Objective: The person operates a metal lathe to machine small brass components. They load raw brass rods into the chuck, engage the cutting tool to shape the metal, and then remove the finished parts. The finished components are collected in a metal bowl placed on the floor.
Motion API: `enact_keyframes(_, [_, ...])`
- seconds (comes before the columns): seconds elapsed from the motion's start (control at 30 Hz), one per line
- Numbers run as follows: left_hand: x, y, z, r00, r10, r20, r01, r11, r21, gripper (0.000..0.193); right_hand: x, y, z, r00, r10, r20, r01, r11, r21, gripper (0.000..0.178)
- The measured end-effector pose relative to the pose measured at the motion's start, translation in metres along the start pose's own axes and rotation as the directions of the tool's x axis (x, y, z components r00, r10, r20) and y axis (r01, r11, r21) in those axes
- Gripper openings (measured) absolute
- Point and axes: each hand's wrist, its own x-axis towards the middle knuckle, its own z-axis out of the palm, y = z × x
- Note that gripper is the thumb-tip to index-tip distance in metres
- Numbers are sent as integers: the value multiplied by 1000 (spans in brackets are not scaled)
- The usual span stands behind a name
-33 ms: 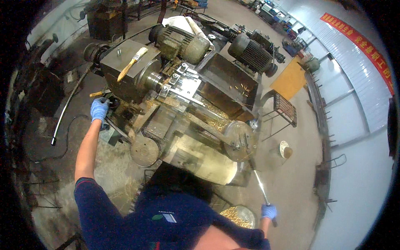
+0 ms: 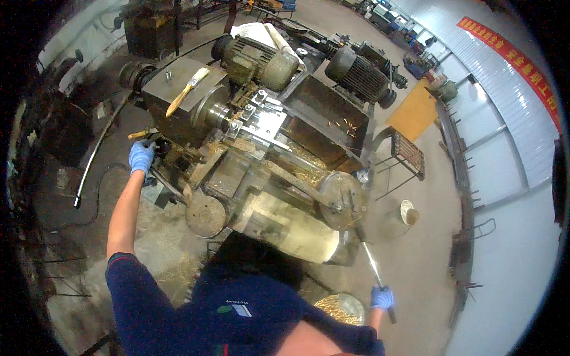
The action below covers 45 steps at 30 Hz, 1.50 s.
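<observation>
Before me stands a small, oily lathe, with a chuck [image 2: 218,114] at its headstock [image 2: 178,98] and a bright metal tool slide [image 2: 265,121] beside it. On the left, my blue-gloved left hand [image 2: 142,156] is closed against a dark part at the lathe's front, below the headstock; what its fingers hold is hidden. My right hand [image 2: 382,298], gloved in blue too, grips the dark end of a shiny steel lever [image 2: 371,259]. That lever runs up to the round disc [image 2: 342,202] at the lathe's right end. A wooden-handled brush [image 2: 185,95] lies on the headstock.
A metal basin [image 2: 360,308] of small brass-coloured pieces sits low beside my right arm. Motors [image 2: 252,62] and a metal tray [image 2: 320,104] stand behind the slide. To the right are a slatted stand [image 2: 408,155], a small white container [image 2: 406,211] and an orange-yellow panel [image 2: 413,111].
</observation>
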Motion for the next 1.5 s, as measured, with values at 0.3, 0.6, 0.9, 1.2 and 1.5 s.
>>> enact_keyframes(0.3, [-9,7,-4,999,20,34,-24,994,109,30,139,-78,3,971,-204,-122,192,976,-99,29])
enact_keyframes(0.6, [-87,-10,-52,992,122,28,-121,991,-52,17,267,-112,36,963,-264,-46,260,962,-78,47])
enact_keyframes(0.9, [-171,-97,-67,954,-293,-67,259,913,-315,15,185,-50,34,978,-207,-8,207,977,-49,35])
enact_keyframes(1.2, [-160,-93,-64,949,-300,-96,264,924,-275,17,167,-6,44,977,-199,78,197,980,27,37])
enact_keyframes(1.5, [-155,-93,-66,948,-311,-72,281,921,-270,20,165,48,49,985,-83,152,104,985,-138,38])
